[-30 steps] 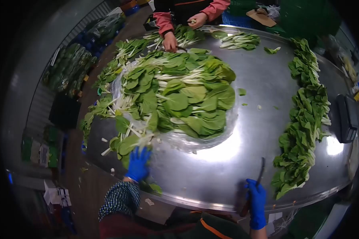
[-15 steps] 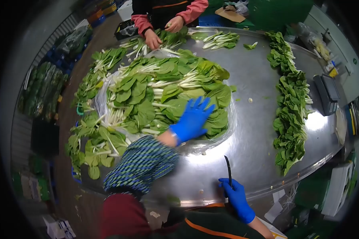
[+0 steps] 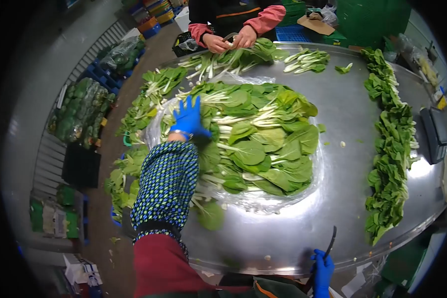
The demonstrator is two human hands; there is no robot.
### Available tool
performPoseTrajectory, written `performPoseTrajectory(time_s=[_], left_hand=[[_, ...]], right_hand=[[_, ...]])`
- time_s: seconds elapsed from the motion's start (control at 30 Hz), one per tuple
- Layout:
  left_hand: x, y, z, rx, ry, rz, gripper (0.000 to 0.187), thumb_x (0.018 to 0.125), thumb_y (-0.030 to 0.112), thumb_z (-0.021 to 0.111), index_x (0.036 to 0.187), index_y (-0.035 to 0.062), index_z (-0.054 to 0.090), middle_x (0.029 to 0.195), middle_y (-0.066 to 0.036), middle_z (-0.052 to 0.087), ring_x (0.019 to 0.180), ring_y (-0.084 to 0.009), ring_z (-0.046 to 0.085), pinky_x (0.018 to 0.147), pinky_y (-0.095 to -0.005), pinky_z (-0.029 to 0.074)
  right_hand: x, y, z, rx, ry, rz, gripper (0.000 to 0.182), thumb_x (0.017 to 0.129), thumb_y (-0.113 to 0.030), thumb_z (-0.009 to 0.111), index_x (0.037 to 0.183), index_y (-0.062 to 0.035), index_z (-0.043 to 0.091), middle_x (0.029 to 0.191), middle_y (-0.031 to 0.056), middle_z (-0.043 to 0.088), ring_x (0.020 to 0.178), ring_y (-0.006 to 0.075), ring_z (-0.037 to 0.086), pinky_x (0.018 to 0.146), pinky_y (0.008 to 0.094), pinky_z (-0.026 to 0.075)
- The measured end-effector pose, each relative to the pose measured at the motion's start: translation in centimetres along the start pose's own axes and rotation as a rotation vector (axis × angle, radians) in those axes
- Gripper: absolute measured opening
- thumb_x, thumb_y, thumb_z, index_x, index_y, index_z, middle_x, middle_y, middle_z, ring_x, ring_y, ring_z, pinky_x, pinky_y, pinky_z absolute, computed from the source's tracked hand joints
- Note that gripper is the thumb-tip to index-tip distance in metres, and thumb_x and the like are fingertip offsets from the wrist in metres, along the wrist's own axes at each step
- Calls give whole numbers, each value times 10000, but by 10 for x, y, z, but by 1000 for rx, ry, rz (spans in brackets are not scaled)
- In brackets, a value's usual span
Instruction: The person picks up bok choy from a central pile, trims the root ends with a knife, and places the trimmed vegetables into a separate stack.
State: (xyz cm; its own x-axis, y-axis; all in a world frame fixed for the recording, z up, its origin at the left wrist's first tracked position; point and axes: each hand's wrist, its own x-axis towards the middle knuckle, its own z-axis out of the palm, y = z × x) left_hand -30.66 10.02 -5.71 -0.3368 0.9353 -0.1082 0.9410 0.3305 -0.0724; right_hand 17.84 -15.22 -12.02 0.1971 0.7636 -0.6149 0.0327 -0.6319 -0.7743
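Head view: left hand (image 3: 188,119), spread wide, has swung leftward over greens (image 3: 263,144) at middle of table (image 3: 345,174), right hand (image 3: 323,274) grips knife (image 3: 331,243) at its near edge, so work likely still centres on greens.

The steel table (image 3: 346,184) offers passage between two obstacles: the leafy heap (image 3: 268,141) and the greens row (image 3: 389,144).

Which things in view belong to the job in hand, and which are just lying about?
Seemingly in the job:
leafy greens piled on clear plastic, near the spread left hand
row of greens along the right of the metal table
dark knife-like tool in the right hand

Seemingly just lying about:
cardboard beyond the table
blue crate beside it
dark box-like device, far right
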Motion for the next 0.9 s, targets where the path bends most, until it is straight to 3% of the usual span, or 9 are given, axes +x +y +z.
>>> performPoseTrajectory(time_s=[0.2,0.33,0.37,0.47,0.53,0.6,0.8,0.83,0.9], left_hand=[[-3,-43,41,213,-101,88,1298,371,393,841,1385,270,41,1438,-153,31,1300,-410,74,955,-630,186],[11,-80,75,-166,110,187,860,535,274,775,1283,272,352,1382,-104,275,1241,-358,282,956,-494,321],[10,-95,82,-210,297,261,545,635,179,687,1147,221,505,1207,-113,494,1099,-319,465,888,-399,406],[0,-118,76,-543,273,-92,379,685,124,614,1057,182,566,998,-137,603,926,-302,571,785,-358,450],[-12,-139,64,-717,557,-21,291,727,61,552,1015,92,580,838,-142,623,755,-220,602,677,-305,454],[-27,-166,47,-787,688,-63,273,749,82,585,1020,56,576,855,-114,628,770,-178,584,709,-293,447],[-140,-147,-56,-1889,600,-89,399,855,203,547,1181,2,436,1091,-71,541,936,-157,532,822,-299,434],[-153,-137,-51,-1731,622,91,350,901,216,455,1189,18,425,1114,-72,514,980,-167,512,858,-304,425],[-167,-125,-16,-1779,587,-18,349,930,213,382,1235,42,386,1186,-76,458,1046,-177,466,912,-300,392]], right_hand=[[16,-11,45,-38,-179,-12,192,848,-110,505,982,-4,592,731,34,588,471,51,446,423,190,357],[0,-23,67,-130,-252,-72,180,837,-91,512,965,-1,603,745,34,591,490,56,451,446,202,369],[0,-19,66,-191,-260,-118,188,840,-93,508,977,-2,598,755,35,591,499,56,450,458,197,368],[-1,-20,60,-173,-251,-103,179,840,-98,519,974,-31,616,764,13,602,601,46,484,524,188,387],[-7,-30,58,-155,-247,-115,182,840,-92,514,976,-29,616,767,13,601,613,47,486,541,188,385],[-14,-28,54,-134,-251,-115,184,840,-87,509,978,-27,615,769,12,600,624,49,487,558,189,384],[-25,-3,50,-260,-301,-234,197,840,-102,521,999,-29,611,797,50,623,714,81,563,622,215,427],[-29,-6,52,-255,-296,-233,197,840,-102,521,999,-29,611,797,50,623,714,81,563,622,215,427],[-39,-18,59,-273,-345,-223,201,838,-108,527,1003,-29,611,812,62,635,754,92,584,637,218,431]])
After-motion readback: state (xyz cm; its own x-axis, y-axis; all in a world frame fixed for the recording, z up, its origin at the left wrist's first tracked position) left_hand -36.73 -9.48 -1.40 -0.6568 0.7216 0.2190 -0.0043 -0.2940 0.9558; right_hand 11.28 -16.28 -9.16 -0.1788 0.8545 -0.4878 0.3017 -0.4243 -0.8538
